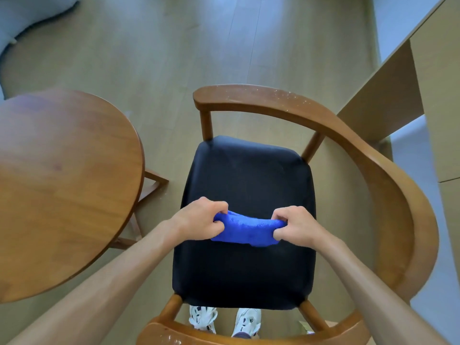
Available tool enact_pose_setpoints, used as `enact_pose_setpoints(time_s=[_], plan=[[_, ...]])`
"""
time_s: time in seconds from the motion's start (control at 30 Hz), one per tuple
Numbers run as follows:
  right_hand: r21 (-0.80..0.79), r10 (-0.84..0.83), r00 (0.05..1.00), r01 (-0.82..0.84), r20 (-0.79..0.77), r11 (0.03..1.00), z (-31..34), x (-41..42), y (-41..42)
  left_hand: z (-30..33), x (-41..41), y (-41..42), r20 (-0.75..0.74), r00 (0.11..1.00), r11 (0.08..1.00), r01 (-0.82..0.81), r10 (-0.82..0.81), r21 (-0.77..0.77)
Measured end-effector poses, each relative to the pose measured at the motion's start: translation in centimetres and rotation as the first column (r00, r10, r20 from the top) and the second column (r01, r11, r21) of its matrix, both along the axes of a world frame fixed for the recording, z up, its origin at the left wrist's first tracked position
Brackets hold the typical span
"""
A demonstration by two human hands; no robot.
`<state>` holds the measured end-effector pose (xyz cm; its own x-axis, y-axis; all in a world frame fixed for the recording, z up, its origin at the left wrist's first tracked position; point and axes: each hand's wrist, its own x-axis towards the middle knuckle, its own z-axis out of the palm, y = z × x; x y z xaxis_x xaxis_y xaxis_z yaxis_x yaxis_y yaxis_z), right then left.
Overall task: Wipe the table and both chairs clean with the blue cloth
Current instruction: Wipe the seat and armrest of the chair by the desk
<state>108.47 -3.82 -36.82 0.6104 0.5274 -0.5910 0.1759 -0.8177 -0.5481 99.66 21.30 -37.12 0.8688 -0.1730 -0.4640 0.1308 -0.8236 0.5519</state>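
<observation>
Both hands, left hand (199, 220) and right hand (295, 226), pinch opposite ends of the blue cloth (246, 229); between grips it sags, likely soft, light, best held bunched.

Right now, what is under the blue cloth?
The black seat of the wooden armchair lies below the blue cloth, gripped by the left hand and right hand. The patch directly beneath is hidden.
</observation>
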Motion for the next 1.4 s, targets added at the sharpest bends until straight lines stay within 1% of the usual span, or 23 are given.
enact_pose_setpoints(time_s=[0.1, 0.17, 0.27, 0.33, 0.4, 0.47, 0.5, 0.57, 0.6, 0.63, 0.67, 0.7, 0.77, 0.83, 0.9, 0.97, 1.07, 1.1, 1.17, 1.23, 1.3, 1.33, 1.4], plan=[[-0.010, -0.002, 1.000, 0.002, 0.007, 1.000, -0.2, 0.9, 0.7, 0.0, 1.9, 1.0, -0.041, 0.999, 1.000, 0.015, -0.014, 0.024], [-0.024, 0.006, 0.993, -0.003, 0.115, 1.000, -1.6, 1.4, 1.4, -1.3, 3.1, 1.3, -0.025, 1.000, 0.996, 0.010, -0.008, 0.090], [-0.031, -0.011, 0.936, 0.023, 0.352, 0.999, -4.1, 2.0, 2.5, -3.6, 4.6, 1.2, 0.091, 0.991, 0.979, -0.111, 0.096, 0.169], [-0.020, -0.022, 0.880, 0.036, 0.474, 0.999, -5.6, 2.1, 3.1, -5.1, 5.1, 1.1, 0.163, 0.979, 0.959, -0.157, 0.121, 0.235], [0.007, -0.030, 0.836, 0.031, 0.548, 0.999, -6.6, 1.7, 3.2, -6.2, 4.6, 0.9, 0.212, 0.973, 0.943, -0.151, 0.089, 0.297], [0.043, -0.004, 0.807, -0.027, 0.590, 0.999, -7.5, 0.8, 2.5, -6.9, 3.1, 0.7, 0.330, 0.943, 0.931, -0.082, -0.042, 0.355], [0.050, 0.036, 0.799, -0.083, 0.601, 0.995, -7.9, 0.2, 1.9, -7.2, 1.9, 0.5, 0.358, 0.926, 0.935, -0.014, -0.122, 0.356], [0.027, 0.157, 0.788, -0.215, 0.595, 0.976, -8.5, -1.0, 0.4, -7.7, -0.9, 0.0, 0.247, 0.907, 0.894, 0.233, -0.342, 0.382], [0.008, 0.205, 0.786, -0.258, 0.583, 0.966, -8.7, -1.5, -0.3, -7.8, -2.0, -0.1, 0.155, 0.914, 0.882, 0.301, -0.375, 0.363], [0.000, 0.220, 0.794, -0.268, 0.566, 0.964, -8.8, -1.9, -0.7, -7.9, -2.7, -0.2, 0.082, 0.925, 0.881, 0.322, -0.370, 0.346], [0.010, 0.199, 0.814, -0.244, 0.545, 0.970, -9.0, -2.2, -1.1, -8.0, -3.0, -0.2, 0.087, 0.935, 0.891, 0.296, -0.344, 0.345], [0.028, 0.151, 0.839, -0.194, 0.522, 0.981, -9.1, -2.2, -1.1, -8.5, -3.1, -0.2, 0.141, 0.937, 0.907, 0.258, -0.318, 0.332], [0.055, 0.036, 0.871, -0.072, 0.489, 0.996, -9.4, -2.1, -0.9, -8.8, -2.5, -0.6, 0.271, 0.915, 0.899, 0.173, -0.298, 0.403], [0.058, -0.068, 0.866, 0.045, 0.495, 0.997, -9.8, -1.9, -0.9, -9.1, -1.5, -1.5, 0.384, 0.884, 0.898, 0.082, -0.265, 0.432], [0.041, -0.142, 0.843, 0.141, 0.520, 0.989, -10.4, -1.9, -1.4, -9.6, -0.3, -2.7, 0.391, 0.886, 0.907, 0.073, -0.249, 0.414], [-0.017, -0.131, 0.820, 0.169, 0.557, 0.986, -11.6, -2.2, -2.5, -10.3, 0.9, -3.9, 0.301, 0.903, 0.895, 0.168, -0.308, 0.413], [-0.091, -0.026, 0.805, 0.099, 0.592, 0.991, -14.3, -2.5, -4.2, -11.6, 2.2, -5.0, 0.044, 0.926, 0.853, 0.326, -0.375, 0.407], [-0.110, 0.003, 0.816, 0.074, 0.577, 0.991, -15.1, -2.7, -4.5, -12.0, 2.4, -5.2, 0.024, 0.925, 0.844, 0.334, -0.379, 0.420], [-0.144, 0.049, 0.834, 0.036, 0.550, 0.989, -16.6, -3.4, -4.5, -12.7, 2.2, -5.8, 0.077, 0.943, 0.865, 0.263, -0.324, 0.427], [-0.166, 0.065, 0.834, 0.032, 0.547, 0.986, -17.8, -4.2, -4.3, -13.2, 0.9, -6.7, 0.119, 0.978, 0.915, 0.110, -0.168, 0.388], [-0.172, 0.064, 0.820, 0.042, 0.568, 0.984, -18.5, -4.6, -4.5, -14.0, -0.8, -7.5, 0.244, 0.968, 0.910, -0.048, -0.060, 0.413], [-0.171, 0.072, 0.809, 0.035, 0.584, 0.985, -18.8, -4.5, -4.7, -14.3, -1.4, -7.8, 0.327, 0.942, 0.899, -0.074, -0.080, 0.432], [-0.171, 0.094, 0.792, 0.014, 0.603, 0.985, -19.2, -4.3, -5.1, -15.4, -2.4, -7.8, 0.434, 0.876, 0.886, -0.017, -0.211, 0.463]])
